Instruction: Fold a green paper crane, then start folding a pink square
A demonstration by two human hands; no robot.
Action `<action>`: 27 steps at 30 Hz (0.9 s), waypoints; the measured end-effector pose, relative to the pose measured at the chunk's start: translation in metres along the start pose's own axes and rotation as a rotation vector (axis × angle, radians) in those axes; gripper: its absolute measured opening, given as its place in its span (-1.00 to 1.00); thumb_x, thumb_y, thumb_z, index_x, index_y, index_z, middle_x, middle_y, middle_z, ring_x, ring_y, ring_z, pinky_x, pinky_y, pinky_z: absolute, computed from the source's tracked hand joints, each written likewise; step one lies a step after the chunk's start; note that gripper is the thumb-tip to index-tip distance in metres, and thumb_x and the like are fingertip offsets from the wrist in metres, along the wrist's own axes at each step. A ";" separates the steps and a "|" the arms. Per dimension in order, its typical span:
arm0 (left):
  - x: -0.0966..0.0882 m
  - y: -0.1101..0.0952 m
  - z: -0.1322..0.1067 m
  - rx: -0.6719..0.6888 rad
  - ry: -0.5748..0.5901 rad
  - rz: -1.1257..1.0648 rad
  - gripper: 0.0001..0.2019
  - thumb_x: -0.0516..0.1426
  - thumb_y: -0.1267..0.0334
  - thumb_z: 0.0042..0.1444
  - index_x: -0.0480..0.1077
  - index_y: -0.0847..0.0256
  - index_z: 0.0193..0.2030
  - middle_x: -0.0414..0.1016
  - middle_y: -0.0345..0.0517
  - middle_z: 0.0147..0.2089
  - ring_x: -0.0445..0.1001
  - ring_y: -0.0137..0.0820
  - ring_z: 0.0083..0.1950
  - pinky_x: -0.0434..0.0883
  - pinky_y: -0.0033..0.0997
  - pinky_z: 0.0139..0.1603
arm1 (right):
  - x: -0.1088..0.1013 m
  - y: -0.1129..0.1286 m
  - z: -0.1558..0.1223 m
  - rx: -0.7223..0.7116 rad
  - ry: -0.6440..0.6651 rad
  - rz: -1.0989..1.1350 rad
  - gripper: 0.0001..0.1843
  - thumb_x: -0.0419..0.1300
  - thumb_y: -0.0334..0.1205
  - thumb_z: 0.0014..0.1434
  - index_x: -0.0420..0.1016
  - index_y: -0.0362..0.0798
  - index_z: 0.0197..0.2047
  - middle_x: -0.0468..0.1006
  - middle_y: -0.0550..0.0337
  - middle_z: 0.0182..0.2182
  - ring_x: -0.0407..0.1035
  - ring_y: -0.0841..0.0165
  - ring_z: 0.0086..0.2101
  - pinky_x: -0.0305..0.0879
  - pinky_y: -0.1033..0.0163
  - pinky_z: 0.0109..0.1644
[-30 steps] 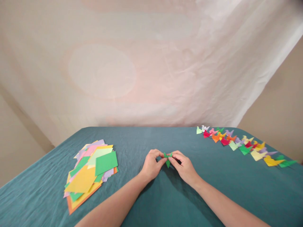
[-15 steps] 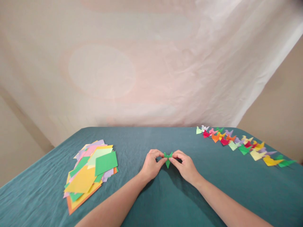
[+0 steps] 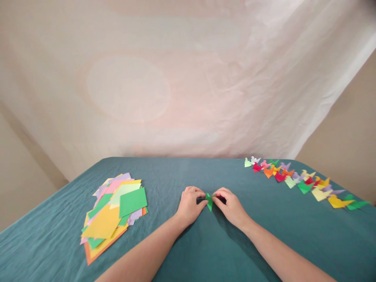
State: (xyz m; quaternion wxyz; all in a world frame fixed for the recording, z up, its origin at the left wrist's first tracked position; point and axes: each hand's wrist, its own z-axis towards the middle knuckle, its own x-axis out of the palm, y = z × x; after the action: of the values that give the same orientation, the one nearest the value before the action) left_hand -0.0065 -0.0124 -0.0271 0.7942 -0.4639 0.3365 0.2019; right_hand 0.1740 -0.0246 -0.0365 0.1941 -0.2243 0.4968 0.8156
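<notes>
A small folded green paper piece (image 3: 209, 201) sits between my two hands, just above the teal tablecloth (image 3: 205, 250). My left hand (image 3: 190, 205) pinches its left side with fingers curled. My right hand (image 3: 229, 205) pinches its right side the same way. Only a narrow pointed part of the green paper shows between the fingertips; the rest is hidden by the fingers.
A loose stack of coloured paper squares (image 3: 113, 211) lies at the left of the table. A row of several folded paper figures (image 3: 302, 182) in many colours runs along the right edge. A pale sheet (image 3: 188, 78) hangs behind the table.
My hands have come closer together and the green paper has folded narrower; its two upper points no longer spread out. The view shifted slightly.
</notes>
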 end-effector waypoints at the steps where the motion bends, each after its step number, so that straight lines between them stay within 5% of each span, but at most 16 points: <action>1: 0.001 0.000 0.000 0.004 0.001 0.015 -0.92 0.20 0.28 -0.02 0.50 0.12 -0.33 0.45 -0.13 -0.21 0.32 -0.26 -0.07 0.22 -0.25 -0.01 | 0.001 -0.001 0.000 -0.003 0.002 -0.011 -0.83 0.08 -0.22 0.14 0.42 -0.05 -0.43 0.42 0.17 -0.41 0.31 0.32 -0.34 0.22 0.21 -0.22; 15: 0.001 -0.004 -0.003 0.018 0.014 0.112 -0.85 0.21 0.19 -0.05 0.46 0.12 -0.30 0.40 -0.12 -0.20 0.31 -0.24 -0.08 0.23 -0.28 -0.06 | 0.007 -0.010 0.001 -0.027 0.058 -0.186 -0.93 0.15 -0.29 0.08 0.46 -0.03 -0.39 0.44 0.13 -0.33 0.30 0.27 -0.26 0.21 0.16 -0.15; 27: -0.001 -0.003 -0.004 0.032 0.063 0.114 -0.66 0.25 0.08 -0.12 0.44 0.05 -0.16 0.38 -0.12 -0.13 0.30 -0.21 -0.04 0.21 -0.24 -0.01 | 0.000 -0.005 0.002 0.014 0.115 -0.116 -0.91 0.25 -0.25 -0.01 0.49 -0.02 -0.35 0.43 0.16 -0.32 0.31 0.28 -0.24 0.19 0.17 -0.11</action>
State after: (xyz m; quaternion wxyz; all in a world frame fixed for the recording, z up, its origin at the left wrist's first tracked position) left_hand -0.0063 -0.0178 -0.0261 0.7777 -0.4373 0.3905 0.2267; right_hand 0.1762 -0.0205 -0.0397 0.2137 -0.2980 0.4991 0.7852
